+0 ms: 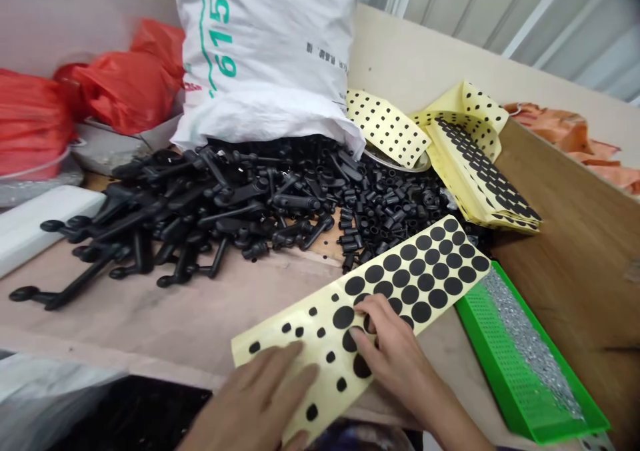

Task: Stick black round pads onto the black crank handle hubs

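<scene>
A yellow backing sheet of round black stickers (pixel 425 282) lies at a slant before me. Its far part carries rows of black discs, while the near part shows bare backing with small dark spots. My left hand (pixel 255 397) rests over the near end of that sheet, fingers stretched out flat and slightly blurred. Toward the sheet's middle, my right hand (pixel 395 351) is bent in a pinch, thumb and forefinger at a round black sticker (pixel 370 323) that they partly hide. Whether that sticker has lifted from the backing I cannot tell.
Black plastic crank handles (pixel 240 201) and small black sleeves (pixel 385 204) are heaped beyond the sheet, below a white woven sack (pixel 270 57). A green basket (pixel 520 397) of small metal parts stands right. Further sticker sheets (pixel 487 177) lie behind; red bags (pixel 120 84) sit left.
</scene>
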`<act>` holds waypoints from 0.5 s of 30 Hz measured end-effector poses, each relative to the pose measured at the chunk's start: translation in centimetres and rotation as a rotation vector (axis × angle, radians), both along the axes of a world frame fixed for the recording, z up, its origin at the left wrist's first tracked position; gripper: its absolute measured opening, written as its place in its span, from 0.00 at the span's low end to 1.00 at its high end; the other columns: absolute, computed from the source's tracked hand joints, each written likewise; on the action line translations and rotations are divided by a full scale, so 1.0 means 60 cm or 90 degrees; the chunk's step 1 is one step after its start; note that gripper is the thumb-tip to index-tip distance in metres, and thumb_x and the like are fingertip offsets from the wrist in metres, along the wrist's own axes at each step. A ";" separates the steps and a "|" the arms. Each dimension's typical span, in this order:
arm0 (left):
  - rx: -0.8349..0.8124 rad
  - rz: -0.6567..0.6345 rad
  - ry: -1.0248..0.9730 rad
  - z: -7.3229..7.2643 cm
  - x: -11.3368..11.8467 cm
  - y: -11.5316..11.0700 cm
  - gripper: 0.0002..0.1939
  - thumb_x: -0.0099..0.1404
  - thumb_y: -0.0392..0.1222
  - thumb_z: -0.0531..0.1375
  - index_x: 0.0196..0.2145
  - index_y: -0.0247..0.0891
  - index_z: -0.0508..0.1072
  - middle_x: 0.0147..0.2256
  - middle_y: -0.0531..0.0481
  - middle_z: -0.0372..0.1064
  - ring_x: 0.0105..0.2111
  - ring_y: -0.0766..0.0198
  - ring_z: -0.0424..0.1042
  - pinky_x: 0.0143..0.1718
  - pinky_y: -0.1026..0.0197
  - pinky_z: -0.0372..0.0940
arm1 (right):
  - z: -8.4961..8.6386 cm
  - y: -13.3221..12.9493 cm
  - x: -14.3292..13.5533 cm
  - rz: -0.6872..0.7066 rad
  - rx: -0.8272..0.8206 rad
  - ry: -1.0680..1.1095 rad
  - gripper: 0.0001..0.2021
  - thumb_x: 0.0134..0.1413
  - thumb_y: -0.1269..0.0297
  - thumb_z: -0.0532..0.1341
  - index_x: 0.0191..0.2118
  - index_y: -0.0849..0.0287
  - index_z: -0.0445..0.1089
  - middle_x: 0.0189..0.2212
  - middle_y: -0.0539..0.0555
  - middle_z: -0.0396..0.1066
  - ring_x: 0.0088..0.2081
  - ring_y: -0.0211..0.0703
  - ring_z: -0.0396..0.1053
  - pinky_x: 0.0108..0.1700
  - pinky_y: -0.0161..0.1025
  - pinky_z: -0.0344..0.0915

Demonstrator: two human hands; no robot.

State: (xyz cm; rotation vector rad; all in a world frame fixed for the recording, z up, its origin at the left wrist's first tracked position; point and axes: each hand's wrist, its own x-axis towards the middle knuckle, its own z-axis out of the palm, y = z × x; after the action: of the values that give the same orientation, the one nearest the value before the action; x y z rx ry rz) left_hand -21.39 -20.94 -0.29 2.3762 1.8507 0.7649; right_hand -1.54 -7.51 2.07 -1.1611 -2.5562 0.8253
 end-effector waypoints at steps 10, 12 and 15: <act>-0.040 -0.030 0.053 0.014 0.069 0.059 0.14 0.59 0.34 0.54 0.43 0.36 0.69 0.43 0.43 0.72 0.42 0.54 0.70 0.41 0.54 0.68 | -0.014 0.025 -0.034 0.058 0.211 -0.204 0.07 0.55 0.76 0.51 0.34 0.59 0.64 0.35 0.55 0.65 0.29 0.42 0.66 0.27 0.36 0.60; -0.025 -0.014 0.038 0.008 0.067 0.059 0.16 0.59 0.34 0.53 0.46 0.36 0.68 0.47 0.40 0.69 0.42 0.53 0.70 0.41 0.53 0.68 | -0.019 0.023 -0.033 0.070 0.235 -0.195 0.07 0.54 0.76 0.51 0.34 0.59 0.63 0.34 0.55 0.65 0.28 0.43 0.66 0.25 0.36 0.59; -0.027 0.007 0.042 0.002 0.062 0.072 0.16 0.60 0.32 0.51 0.45 0.34 0.68 0.48 0.36 0.68 0.44 0.48 0.69 0.41 0.49 0.68 | -0.023 0.021 -0.031 0.084 0.246 -0.158 0.08 0.55 0.76 0.49 0.32 0.59 0.62 0.32 0.55 0.63 0.28 0.43 0.64 0.26 0.37 0.59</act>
State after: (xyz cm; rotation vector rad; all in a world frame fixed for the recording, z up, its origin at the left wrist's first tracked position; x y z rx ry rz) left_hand -17.66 -16.63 -0.16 2.3950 1.8866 0.6484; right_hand -3.40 -6.22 0.67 -1.0353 -2.8436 0.1966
